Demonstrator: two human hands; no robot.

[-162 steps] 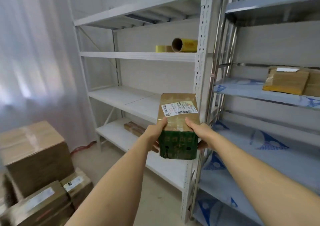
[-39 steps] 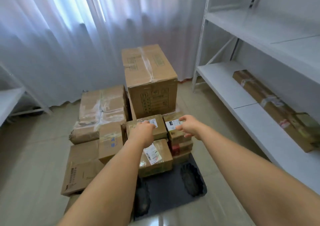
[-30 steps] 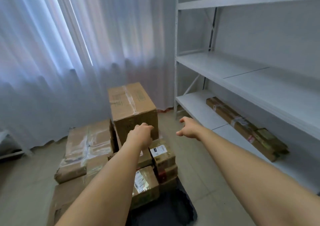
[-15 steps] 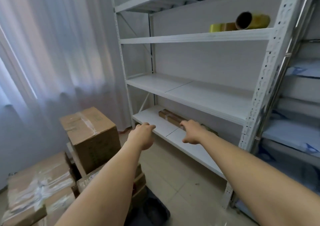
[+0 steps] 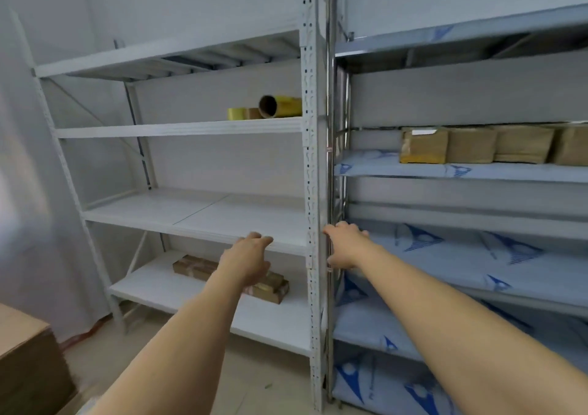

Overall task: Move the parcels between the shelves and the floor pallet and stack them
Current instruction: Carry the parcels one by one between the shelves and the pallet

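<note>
Since half a second ago the view has swung right, away from the floor stack, so the white shelf unit (image 5: 191, 128) and the blue-lined shelf unit (image 5: 461, 173) beside it now fill the frame. Both arms still reach forward and both hands carry nothing. The left hand (image 5: 246, 262) hangs at about 6 o'clock of centre, fingers relaxed and loosely bent, in front of the white unit's middle board. The right hand (image 5: 345, 244) sits at about 4 o'clock, fingers loosely spread, just right of the upright post (image 5: 313, 192). A row of parcels (image 5: 471, 146) stands at 2 o'clock on the blue-lined unit. A long flat parcel (image 5: 194, 266) lies on the white unit's lowest board, partly behind the left hand. Yellow tape rolls (image 5: 276, 107) rest at 12 o'clock. A carton's corner (image 5: 25, 351) shows at 8 o'clock.
</note>
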